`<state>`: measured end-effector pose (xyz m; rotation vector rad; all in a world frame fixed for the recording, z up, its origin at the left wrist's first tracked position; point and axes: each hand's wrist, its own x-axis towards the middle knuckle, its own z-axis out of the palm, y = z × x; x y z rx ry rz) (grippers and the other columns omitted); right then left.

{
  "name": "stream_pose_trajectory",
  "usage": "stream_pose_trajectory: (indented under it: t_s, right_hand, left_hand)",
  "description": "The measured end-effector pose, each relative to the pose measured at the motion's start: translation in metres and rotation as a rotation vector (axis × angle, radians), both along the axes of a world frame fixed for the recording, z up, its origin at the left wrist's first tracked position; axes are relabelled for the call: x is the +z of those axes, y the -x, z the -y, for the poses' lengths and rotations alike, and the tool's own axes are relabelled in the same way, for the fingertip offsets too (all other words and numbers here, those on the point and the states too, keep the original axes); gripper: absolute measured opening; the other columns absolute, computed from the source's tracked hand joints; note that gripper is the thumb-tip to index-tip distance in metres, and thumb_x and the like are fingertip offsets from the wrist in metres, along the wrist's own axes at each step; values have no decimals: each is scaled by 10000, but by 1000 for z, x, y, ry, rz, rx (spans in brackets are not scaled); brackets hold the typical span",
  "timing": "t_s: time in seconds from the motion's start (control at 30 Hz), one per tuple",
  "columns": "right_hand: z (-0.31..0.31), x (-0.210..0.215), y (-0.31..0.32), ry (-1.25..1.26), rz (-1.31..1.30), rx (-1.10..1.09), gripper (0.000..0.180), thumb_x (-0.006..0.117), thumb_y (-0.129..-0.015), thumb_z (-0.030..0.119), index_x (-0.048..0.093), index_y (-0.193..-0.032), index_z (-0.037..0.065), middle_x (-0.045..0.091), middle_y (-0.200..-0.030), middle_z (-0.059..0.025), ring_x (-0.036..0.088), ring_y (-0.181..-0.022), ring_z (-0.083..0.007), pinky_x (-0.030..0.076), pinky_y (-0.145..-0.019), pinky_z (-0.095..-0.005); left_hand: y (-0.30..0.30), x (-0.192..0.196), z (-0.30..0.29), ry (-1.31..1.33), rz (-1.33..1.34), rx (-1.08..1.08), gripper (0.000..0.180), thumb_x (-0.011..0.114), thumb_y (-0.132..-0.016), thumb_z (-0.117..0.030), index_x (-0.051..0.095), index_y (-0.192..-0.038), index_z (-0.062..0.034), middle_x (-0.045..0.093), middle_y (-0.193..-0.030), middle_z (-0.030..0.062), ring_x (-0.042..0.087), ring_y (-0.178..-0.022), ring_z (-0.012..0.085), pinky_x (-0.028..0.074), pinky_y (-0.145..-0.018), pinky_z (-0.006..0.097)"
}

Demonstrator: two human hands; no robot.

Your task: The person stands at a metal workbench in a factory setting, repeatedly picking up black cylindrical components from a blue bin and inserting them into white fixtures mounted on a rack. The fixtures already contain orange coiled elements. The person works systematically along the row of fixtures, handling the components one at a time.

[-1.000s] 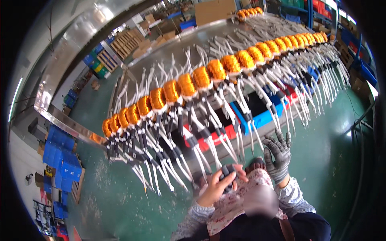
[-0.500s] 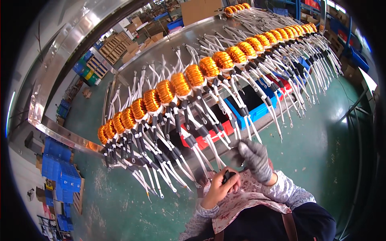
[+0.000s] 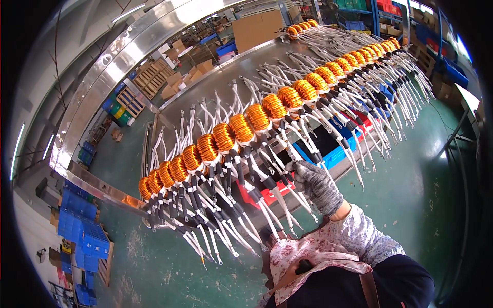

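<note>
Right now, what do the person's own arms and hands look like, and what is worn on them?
The right hand wears a grey speckled knit glove. Its forearm is covered by a white sleeve with a small pink flower print, loose and gathered at the wrist. The left arm has the same flowered sleeve; its hand is mostly hidden.

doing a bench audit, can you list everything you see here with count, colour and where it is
copper coils: too many to count, orange, one row along the metal bench
coil leads: many, white with black sleeves, hanging off the near bench edge
metal bench: one, grey, running diagonally across view
crates under bench: several, blue and red
cardboard box: one, brown, far side of bench
blue bins: stacked, on green floor at left
right hand: grey glove, touching the leads
left hand: mostly hidden by floral sleeve, near the chest
</note>
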<state>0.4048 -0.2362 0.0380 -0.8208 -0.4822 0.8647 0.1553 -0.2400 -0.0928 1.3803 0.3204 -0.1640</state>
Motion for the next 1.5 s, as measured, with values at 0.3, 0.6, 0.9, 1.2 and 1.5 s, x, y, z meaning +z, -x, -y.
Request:
stream_pose_trajectory:
  t_s: [0.3,0.6,0.9,1.2,1.5]
  right_hand:
    - [-16,2,-3,-138,-366,181,274,497,-918,227,535,-1069,2,355,-639,62,357,-571,-54,354,-544,-192]
    - [-32,-5,-4,-199,-428,79,255,498,-913,194,551,-1041,-20,396,-644,45,390,-580,-77,368,-549,-200]
    - [-45,-15,3,99,188,-343,344,500,-908,397,579,-903,63,464,-571,48,404,-473,-57,350,-466,-195]
    - [-32,-1,-11,-278,-437,194,295,466,-928,282,521,-1040,15,345,-573,71,323,-486,-52,306,-495,-196]
    - [-43,-10,-25,-444,-612,511,200,436,-938,255,502,-907,69,300,-548,72,278,-448,-59,266,-440,-216]
  left_hand:
    - [5,4,-5,164,-252,158,226,582,-883,-203,554,-1030,-34,569,-927,21,518,-916,85,408,-811,231]
    - [-19,24,-20,245,88,228,212,506,-920,-162,520,-1066,-9,563,-842,31,518,-788,92,404,-692,218]
    - [-19,66,-34,71,95,189,195,500,-922,-160,522,-1043,-10,537,-773,13,487,-735,79,384,-691,221]
    - [-20,67,-36,102,151,191,183,497,-920,-141,497,-1054,-16,524,-761,26,468,-678,77,375,-627,216]
    - [-27,88,-40,238,204,255,215,429,-935,-150,463,-1090,-5,521,-838,61,444,-635,92,372,-586,216]
